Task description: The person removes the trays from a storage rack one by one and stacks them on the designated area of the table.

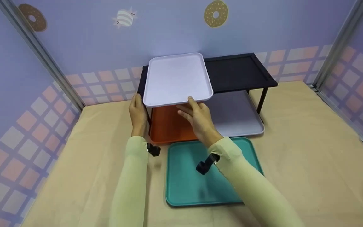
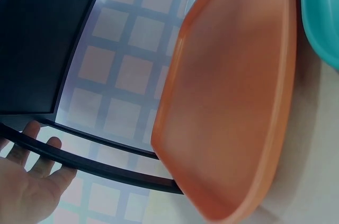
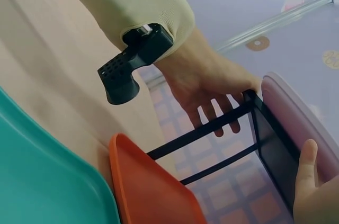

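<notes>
My right hand pinches the white tray's near edge, frame centre. My left hand, fingers spread, braces the black rack's left end.

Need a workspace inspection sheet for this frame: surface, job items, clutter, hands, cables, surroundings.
Surface: tan paper-covered table.
Job's things: white rectangular plastic tray on left of black two-tier metal rack; orange tray and grey tray beneath; teal tray in front.
Clutter: nothing seen.
Grips: left hand at the white tray's left front corner; right hand holds its front edge, thumb on top.
Cables: nothing seen.
Surroundings: lilac walls with doughnut stickers, checked lower band, metal corner posts.
</notes>
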`<action>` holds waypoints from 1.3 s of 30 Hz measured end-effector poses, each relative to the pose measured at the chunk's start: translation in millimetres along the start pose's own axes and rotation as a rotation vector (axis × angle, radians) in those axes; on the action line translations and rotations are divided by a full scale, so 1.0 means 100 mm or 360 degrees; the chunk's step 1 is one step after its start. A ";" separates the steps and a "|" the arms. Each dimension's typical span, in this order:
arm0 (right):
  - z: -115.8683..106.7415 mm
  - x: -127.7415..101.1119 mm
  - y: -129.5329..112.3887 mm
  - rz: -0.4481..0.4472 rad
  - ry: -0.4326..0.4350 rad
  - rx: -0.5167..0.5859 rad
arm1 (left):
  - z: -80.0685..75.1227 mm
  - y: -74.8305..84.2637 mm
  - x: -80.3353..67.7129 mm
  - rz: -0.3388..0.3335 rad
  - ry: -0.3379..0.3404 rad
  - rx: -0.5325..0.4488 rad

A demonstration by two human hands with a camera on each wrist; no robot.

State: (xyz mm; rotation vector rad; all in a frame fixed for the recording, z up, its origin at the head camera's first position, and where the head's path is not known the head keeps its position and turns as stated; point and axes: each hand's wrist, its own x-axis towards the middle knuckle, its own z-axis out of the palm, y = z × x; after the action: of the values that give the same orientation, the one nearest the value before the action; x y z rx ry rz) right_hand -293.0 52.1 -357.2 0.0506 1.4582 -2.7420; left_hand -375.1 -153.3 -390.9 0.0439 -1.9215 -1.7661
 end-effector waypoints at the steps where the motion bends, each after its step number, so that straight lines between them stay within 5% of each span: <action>1: -0.02 0.00 -0.01 -0.0004 0.0008 0.0011 | 0.00 0.00 0.00 -0.0008 -0.0004 0.0013; 24: -0.47 0.00 -0.43 -0.0320 0.0374 0.0287 | -0.04 -0.01 -0.03 -0.0011 -0.0138 0.0060; 39: -0.57 -0.02 -0.57 -0.0264 0.0446 0.0234 | -0.04 -0.03 -0.03 0.0007 -0.0161 0.0043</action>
State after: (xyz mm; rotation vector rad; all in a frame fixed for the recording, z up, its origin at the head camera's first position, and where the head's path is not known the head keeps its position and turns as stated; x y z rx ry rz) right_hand -293.0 131.6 -341.8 0.3470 1.3688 -3.0774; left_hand -371.3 -156.6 -394.7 -0.0406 -2.0148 -1.7702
